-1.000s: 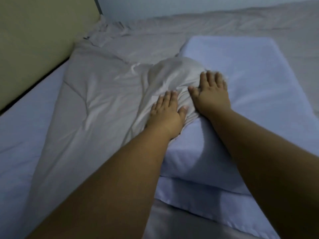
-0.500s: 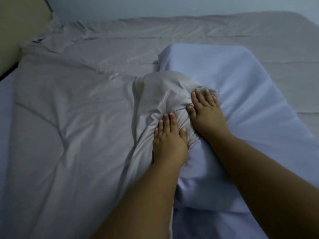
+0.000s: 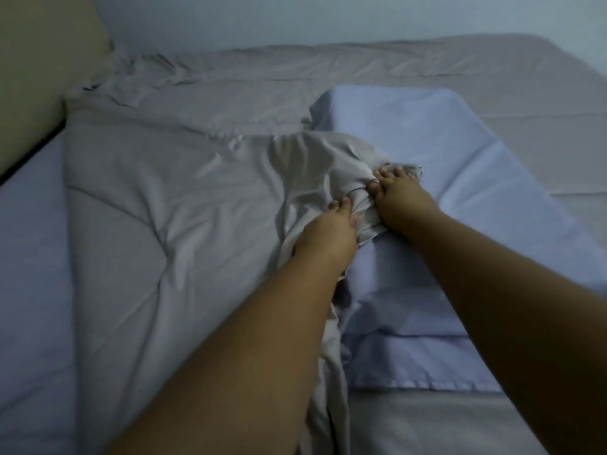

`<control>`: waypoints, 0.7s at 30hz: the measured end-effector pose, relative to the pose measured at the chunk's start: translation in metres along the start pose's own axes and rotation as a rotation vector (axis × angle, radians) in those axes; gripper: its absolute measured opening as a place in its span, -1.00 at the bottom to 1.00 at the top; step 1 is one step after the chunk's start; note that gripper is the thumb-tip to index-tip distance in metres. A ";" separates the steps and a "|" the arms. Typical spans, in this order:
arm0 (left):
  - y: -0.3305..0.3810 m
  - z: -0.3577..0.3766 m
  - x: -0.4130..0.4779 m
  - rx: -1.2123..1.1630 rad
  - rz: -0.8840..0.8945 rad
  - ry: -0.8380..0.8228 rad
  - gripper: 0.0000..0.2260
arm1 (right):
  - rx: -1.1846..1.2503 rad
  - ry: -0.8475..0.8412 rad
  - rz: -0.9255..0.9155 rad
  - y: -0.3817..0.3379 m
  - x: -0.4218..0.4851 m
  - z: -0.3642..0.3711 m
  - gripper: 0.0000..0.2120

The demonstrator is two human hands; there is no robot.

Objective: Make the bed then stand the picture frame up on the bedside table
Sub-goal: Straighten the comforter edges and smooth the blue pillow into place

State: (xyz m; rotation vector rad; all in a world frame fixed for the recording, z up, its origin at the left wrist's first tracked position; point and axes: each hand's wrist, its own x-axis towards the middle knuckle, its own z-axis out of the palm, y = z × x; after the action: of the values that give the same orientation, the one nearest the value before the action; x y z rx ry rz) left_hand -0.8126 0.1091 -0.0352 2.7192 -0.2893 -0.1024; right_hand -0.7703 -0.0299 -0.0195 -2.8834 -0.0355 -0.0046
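A grey duvet (image 3: 170, 205) lies rumpled across the left and middle of the bed, its corner bunched up over a pale blue pillow (image 3: 437, 178). My left hand (image 3: 325, 234) is clenched on a fold of that corner, fingers curled into the cloth. My right hand (image 3: 402, 198) grips the same bunch just to the right, where it meets the pillow. The pillow lies lengthwise on the right, on the grey sheet (image 3: 361, 80). No picture frame or bedside table is in view.
A beige headboard (image 3: 39, 70) stands at the top left. A pale blue pillow or sheet (image 3: 29, 274) shows along the left edge. A pale wall (image 3: 328, 18) runs behind the bed's far side.
Both hands have gone from lying flat on the duvet corner to gripping it, and the cloth has gathered into tighter folds between them. The view has shifted.
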 end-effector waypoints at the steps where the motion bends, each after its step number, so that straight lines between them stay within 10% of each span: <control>1: -0.001 -0.010 -0.012 0.036 0.017 -0.011 -0.57 | 0.015 -0.007 -0.010 -0.005 -0.010 -0.006 -0.56; 21: -0.102 -0.225 -0.214 0.807 0.051 -0.122 -0.78 | 0.290 -0.244 -0.122 -0.234 -0.166 -0.038 -0.59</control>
State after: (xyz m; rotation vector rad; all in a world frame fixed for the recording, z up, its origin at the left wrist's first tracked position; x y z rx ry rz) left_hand -0.9772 0.3332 0.1368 3.5067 -0.5270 -0.1656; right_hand -0.9425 0.1828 0.0759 -2.5718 -0.2371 0.3033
